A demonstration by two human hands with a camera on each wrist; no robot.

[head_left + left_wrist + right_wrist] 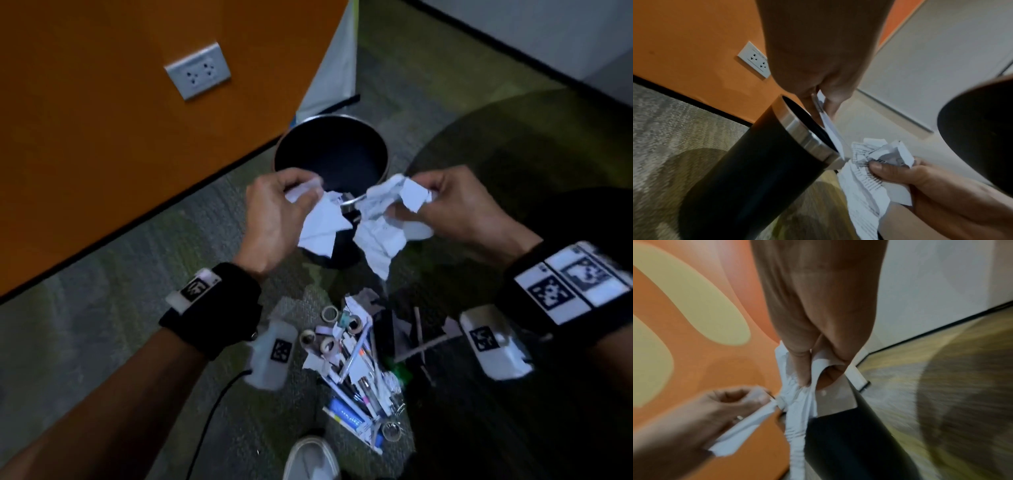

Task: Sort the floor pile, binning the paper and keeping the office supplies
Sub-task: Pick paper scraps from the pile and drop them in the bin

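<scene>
Office corner.
Patterned carpet tile floor [102, 325], orange wall [85, 154] with double socket [197, 71], black waste bin [330, 150], scattered stationery pile [356, 370].

Paper, left piece [320, 222]: white, crumpled, torn, held at frame centre above the bin's near rim. Paper, right piece [383, 219]: white, printed, crumpled, just beside it. Bin [301, 137]: black cylinder, silver rim, upright, upper centre. Floor pile [356, 370]: pens, tape rolls, paper scraps, lower centre on carpet.
</scene>
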